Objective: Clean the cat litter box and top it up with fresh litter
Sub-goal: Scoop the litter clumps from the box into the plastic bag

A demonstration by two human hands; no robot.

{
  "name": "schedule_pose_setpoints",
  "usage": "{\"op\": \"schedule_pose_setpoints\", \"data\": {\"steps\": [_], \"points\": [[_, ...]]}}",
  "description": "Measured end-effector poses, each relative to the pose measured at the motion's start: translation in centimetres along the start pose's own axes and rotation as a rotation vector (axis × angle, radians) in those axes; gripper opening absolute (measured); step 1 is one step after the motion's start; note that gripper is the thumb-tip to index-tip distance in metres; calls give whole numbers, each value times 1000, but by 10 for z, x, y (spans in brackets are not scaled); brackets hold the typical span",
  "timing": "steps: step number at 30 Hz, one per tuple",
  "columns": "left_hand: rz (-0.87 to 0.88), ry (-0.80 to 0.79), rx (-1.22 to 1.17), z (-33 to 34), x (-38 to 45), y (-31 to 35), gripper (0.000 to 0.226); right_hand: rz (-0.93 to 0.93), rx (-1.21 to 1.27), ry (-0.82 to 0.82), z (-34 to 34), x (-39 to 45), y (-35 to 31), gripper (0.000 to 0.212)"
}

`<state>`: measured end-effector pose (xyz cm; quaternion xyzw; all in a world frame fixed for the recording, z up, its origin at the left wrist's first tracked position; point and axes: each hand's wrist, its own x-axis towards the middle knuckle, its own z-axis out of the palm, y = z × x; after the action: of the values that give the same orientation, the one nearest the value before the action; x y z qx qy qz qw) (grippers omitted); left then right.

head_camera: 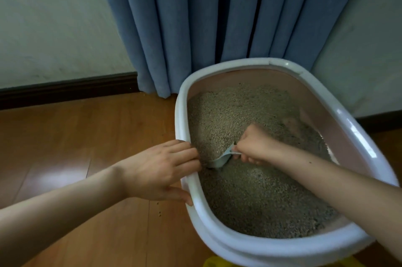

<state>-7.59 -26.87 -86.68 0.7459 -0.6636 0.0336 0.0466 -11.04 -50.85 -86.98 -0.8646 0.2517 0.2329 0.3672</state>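
The right hand (253, 144) is down inside the litter box (345, 124), its fingers curled tight around the handle of a pale scoop (219, 159), and the scoop's head is buried in the litter (245, 197) close against the left wall. The left hand (159, 172) steadies things: its fingers hook over the white rim and its thumb presses the outside of the wall, so it grips the box edge.

How far along? By my reading this is the cleaning stage, and early to middle at that. The scoop is digging, nothing is lifted out, and I can't make out any clump on it. The bed of litter looks full and uneven, heaped toward the left and thinner at the far right, where a bare patch of the pink floor shows. No fresh litter bag is in sight, so the topping-up looks wholly ahead.

The box sits on a wooden floor (76, 136), backed against a blue curtain (195, 16) and a pale wall (54, 16) with a dark skirting board (65, 90). A few stray grains (159, 212) lie on the floor just beside the left thumb; those will want sweeping. Something yellow (214, 263) peeks out at the bottom edge under the box; I can't tell what it is.

Obstacles? The high inward rim narrows the way out for a loaded scoop, and the left fingers sit very near the scoop head.
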Motion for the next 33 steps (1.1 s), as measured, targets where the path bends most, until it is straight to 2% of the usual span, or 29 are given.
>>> {"op": "schedule_pose_setpoints", "data": {"steps": [6, 12, 23, 26, 28, 30, 33], "points": [[-14, 4, -44, -3, 1, 2, 48, 142, 558, 59, 24, 3, -11, 26], [-1, -42, -54, -5, 2, -2, 47, 346, 1259, -191, 21, -4, -21, 35], [-43, -84, -49, -9, 1, -15, 54, 481, 1914, -401, -21, -43, 29, 43], [-56, -84, -46, -10, 1, -20, 55, 464, 1973, -608, -28, -61, 37, 41], [-64, -84, -55, -12, 1, -24, 55, 458, 1910, -696, -34, -64, 39, 40], [-71, -84, -79, -14, 1, -26, 55, 416, 1716, -609, -45, -59, 34, 36], [-81, -87, -101, -15, 0, -26, 54, 312, 1290, -410, -71, -44, 16, 30]]}}
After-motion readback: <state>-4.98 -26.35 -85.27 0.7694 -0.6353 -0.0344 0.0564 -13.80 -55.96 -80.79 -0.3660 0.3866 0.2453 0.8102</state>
